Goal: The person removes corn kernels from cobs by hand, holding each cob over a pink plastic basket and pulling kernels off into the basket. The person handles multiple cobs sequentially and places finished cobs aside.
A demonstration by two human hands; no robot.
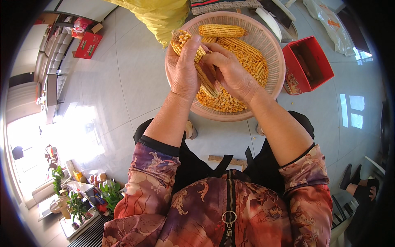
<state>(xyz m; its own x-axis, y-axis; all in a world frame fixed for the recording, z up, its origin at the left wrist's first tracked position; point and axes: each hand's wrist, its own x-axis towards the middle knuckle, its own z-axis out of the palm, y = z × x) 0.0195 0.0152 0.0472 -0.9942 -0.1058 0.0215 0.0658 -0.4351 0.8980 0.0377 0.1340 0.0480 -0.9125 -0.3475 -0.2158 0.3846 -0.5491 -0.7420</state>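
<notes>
My left hand [185,71] is wrapped around a partly shelled ear of corn [205,80], held at a slant above the basket. Yellow kernels still cover its upper end, while a pinkish strip of cob shows lower down. The fingers of my right hand [233,69] are curled against the ear's right side; the fingertips are partly hidden. Below, a round pink plastic basket [279,61] holds many loose corn kernels [225,103]. A full ear of corn [222,31] lies at its far side, with more ears [243,48] on the kernels.
A yellow sack [157,18] stands beyond the basket's left side. To the right are an open red cardboard box [308,66], a brush [274,14] and a white plastic bag [330,27]. Another person's legs [355,186] appear at lower right. Potted plants [111,193] stand lower left.
</notes>
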